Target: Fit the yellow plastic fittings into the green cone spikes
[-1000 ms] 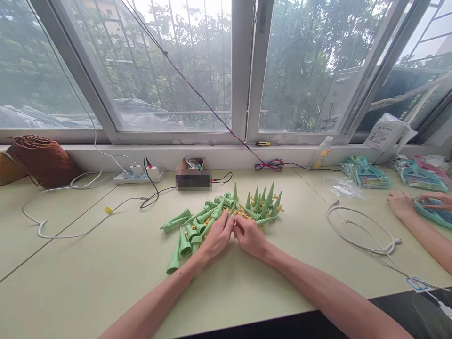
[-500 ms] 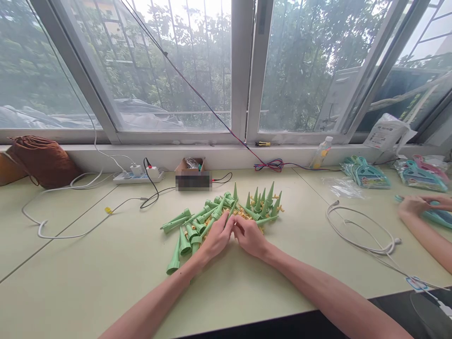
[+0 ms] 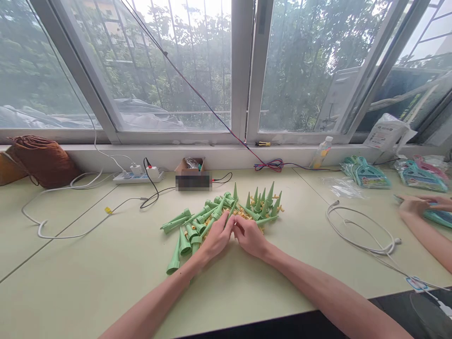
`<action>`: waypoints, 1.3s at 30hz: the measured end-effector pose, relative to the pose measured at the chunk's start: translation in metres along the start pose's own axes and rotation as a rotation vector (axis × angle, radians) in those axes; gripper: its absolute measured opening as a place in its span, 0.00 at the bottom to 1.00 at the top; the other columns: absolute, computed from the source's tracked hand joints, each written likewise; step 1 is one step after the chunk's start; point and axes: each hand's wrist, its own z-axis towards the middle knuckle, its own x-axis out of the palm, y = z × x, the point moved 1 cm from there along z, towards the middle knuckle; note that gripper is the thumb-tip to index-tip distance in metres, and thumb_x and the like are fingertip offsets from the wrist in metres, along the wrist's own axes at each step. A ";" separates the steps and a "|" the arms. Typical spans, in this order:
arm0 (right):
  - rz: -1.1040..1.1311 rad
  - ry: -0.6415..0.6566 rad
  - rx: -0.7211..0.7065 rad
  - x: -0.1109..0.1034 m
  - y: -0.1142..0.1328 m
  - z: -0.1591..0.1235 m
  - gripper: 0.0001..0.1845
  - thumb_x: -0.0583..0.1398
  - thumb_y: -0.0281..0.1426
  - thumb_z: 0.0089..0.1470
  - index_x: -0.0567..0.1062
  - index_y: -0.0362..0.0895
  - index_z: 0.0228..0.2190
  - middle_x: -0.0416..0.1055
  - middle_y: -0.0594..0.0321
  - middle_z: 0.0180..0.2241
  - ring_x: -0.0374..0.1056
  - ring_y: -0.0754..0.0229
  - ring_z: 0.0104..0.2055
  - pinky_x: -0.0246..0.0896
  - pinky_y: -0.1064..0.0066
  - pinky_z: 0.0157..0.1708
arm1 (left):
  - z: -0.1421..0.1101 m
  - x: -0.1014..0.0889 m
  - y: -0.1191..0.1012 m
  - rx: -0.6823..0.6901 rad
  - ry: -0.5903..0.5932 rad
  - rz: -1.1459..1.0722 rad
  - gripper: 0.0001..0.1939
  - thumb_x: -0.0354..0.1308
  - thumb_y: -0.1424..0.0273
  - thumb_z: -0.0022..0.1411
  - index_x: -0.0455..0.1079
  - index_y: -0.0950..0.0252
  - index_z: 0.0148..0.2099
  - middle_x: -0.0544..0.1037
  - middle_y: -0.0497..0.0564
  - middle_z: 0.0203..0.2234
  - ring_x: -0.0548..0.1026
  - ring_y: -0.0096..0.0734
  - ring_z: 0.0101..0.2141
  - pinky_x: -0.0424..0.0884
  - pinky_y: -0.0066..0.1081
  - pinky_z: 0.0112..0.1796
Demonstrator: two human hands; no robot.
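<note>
Beneath windows (image 3: 176,70), at a table (image 3: 106,287), grips a spike (image 3: 231,209) at six o'clock in nearly closed left hand (image 3: 219,234); curls right hand (image 3: 250,235) alongside, cannot tell around what; faces other spikes (image 3: 270,195) at two o'clock from there.

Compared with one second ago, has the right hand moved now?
No, the right hand shows no visible shift in any direction against the bottle.

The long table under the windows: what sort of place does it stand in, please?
Probably a workroom for handwork: green plastic spikes and yellow fittings are gathered on the table, another person's hand is at a teal item on the right, and a power strip lies by the windowsill.
</note>
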 end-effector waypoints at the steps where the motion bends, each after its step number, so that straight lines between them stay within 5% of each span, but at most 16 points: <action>1: 0.001 0.001 -0.001 0.000 0.000 0.000 0.10 0.51 0.26 0.60 0.61 0.46 0.27 0.63 0.69 0.20 0.55 0.64 0.21 0.52 0.73 0.24 | 0.000 0.000 0.000 -0.001 0.000 0.001 0.17 0.43 0.54 0.70 0.57 0.61 0.35 0.62 0.44 0.23 0.60 0.29 0.23 0.59 0.30 0.26; 39: -0.003 0.007 0.003 0.000 -0.002 0.000 0.10 0.51 0.25 0.60 0.60 0.47 0.26 0.62 0.69 0.20 0.56 0.63 0.21 0.52 0.72 0.24 | 0.001 0.002 0.006 0.025 -0.005 0.007 0.17 0.42 0.56 0.71 0.55 0.60 0.33 0.62 0.43 0.22 0.60 0.28 0.23 0.60 0.30 0.26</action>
